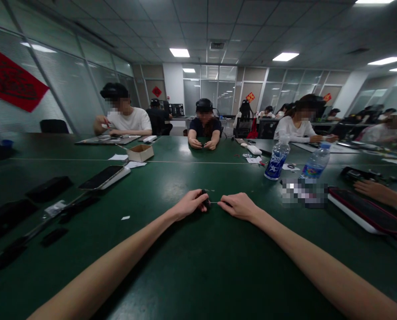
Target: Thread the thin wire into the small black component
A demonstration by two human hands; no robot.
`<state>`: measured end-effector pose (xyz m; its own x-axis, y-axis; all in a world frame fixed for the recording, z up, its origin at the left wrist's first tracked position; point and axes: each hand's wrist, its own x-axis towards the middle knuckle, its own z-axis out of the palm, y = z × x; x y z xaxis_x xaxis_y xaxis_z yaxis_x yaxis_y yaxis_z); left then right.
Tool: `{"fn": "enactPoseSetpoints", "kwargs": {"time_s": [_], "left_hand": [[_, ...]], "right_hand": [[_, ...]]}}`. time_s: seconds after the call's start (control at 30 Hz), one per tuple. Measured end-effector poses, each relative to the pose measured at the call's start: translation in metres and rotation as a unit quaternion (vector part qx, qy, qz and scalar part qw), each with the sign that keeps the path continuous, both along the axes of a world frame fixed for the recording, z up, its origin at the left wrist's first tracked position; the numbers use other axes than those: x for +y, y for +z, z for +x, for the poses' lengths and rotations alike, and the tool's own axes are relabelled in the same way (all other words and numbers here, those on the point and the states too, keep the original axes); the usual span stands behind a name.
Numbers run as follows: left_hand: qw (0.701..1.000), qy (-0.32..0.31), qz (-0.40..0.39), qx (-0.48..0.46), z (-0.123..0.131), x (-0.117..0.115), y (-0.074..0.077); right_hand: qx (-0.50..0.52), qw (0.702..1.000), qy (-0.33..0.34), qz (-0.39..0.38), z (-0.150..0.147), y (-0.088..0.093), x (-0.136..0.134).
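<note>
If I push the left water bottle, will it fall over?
The plastic water bottle probably tips easily, since it stands tall on a narrow base. Its smooth sides might feel slippery, and if it fell, it would likely roll.

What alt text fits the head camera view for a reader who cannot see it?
The left hand holds a small black object, and the right hand pinches a thin wire from it, above a green table. Two water bottles stand nearby, and other people sit along the table in a bright office.

Left hand [188, 205] and right hand [238, 206] sit between smartphone [101, 177] and bottles [277, 158].
</note>
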<state>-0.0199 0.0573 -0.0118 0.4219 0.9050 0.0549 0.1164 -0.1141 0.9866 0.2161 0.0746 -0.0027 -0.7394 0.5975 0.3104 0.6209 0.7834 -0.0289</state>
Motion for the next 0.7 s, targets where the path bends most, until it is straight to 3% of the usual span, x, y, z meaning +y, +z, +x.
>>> {"fn": "enactPoseSetpoints", "kwargs": {"time_s": [0.1, 0.23, 0.7], "left_hand": [[1.000, 0.001, -0.011, -0.015, -0.0003, -0.0008, 0.0019], [0.999, -0.025, -0.025, -0.013, -0.0001, -0.0029, 0.0037], [0.993, 0.025, -0.073, -0.092, 0.0009, -0.0064, 0.0077]], "right_hand": [[0.023, 1.000, -0.019, -0.007, -0.0002, -0.0029, 0.0027], [0.093, 0.991, -0.096, -0.014, 0.0006, -0.0066, 0.0077], [0.058, 0.993, -0.099, -0.029, -0.0003, 0.0021, -0.0007]]}}
